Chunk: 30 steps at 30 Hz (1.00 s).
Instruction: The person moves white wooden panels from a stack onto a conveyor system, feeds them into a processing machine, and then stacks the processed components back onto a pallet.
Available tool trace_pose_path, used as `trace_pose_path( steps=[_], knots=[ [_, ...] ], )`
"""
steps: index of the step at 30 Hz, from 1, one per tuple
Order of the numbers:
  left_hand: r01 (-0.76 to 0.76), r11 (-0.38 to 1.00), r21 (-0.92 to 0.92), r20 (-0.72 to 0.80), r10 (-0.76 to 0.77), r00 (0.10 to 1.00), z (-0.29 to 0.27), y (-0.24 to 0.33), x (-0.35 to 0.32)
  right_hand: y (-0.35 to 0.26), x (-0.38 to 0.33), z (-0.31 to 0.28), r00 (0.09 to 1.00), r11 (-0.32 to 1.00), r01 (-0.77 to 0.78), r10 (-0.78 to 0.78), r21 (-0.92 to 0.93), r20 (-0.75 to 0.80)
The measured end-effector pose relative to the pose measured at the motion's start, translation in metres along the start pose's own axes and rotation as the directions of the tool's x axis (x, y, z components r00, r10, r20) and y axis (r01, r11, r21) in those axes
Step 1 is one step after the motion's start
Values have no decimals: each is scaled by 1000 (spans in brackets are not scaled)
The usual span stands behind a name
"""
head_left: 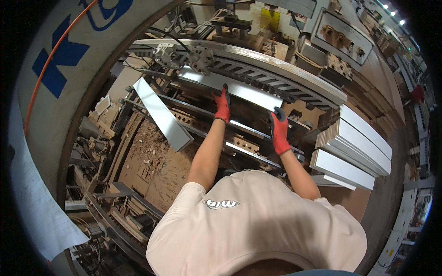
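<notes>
A long white panel (239, 89) lies across the machine bed below a curved metal rail (276, 62). My left hand (223, 105), in a red and black glove, grips the panel's near edge around its middle. My right hand (279, 131), gloved the same way, holds the panel's right end. Both arms reach forward from my white shirt at the bottom of the view.
A second white panel (162, 114) leans on the machine frame to the left. A stack of white panels (354, 147) sits at the right. Sawdust and wood scraps (152, 156) cover the floor under the machine. Wooden parts on a board (343, 39) lie beyond.
</notes>
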<state>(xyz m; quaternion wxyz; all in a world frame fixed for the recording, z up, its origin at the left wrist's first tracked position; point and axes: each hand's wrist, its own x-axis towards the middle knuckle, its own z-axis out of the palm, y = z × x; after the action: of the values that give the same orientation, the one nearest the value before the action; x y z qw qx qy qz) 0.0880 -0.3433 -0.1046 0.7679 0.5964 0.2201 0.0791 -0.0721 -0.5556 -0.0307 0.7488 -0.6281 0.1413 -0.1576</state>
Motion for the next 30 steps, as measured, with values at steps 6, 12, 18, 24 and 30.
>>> trace_pose_path(
  steps=[6,12,18,24,30],
  knots=[
    [180,939,-294,126,-148,981,-12,7,-51,-6,-49,-43,882,859,-471,458,200,110],
    [305,905,-296,287,-220,932,-65,52,-158,-83,-101,-68,859,882,-457,471,-112,202],
    [158,964,-212,214,-112,970,-78,107,-227,-120,-111,-99,905,938,-331,347,-102,246],
    [27,963,-268,138,11,990,-68,162,-266,-151,-120,-90,925,970,-235,243,-64,292],
    [-16,965,-261,104,45,994,-84,157,-269,-136,-115,-104,906,965,-227,260,-135,333]
  ],
)
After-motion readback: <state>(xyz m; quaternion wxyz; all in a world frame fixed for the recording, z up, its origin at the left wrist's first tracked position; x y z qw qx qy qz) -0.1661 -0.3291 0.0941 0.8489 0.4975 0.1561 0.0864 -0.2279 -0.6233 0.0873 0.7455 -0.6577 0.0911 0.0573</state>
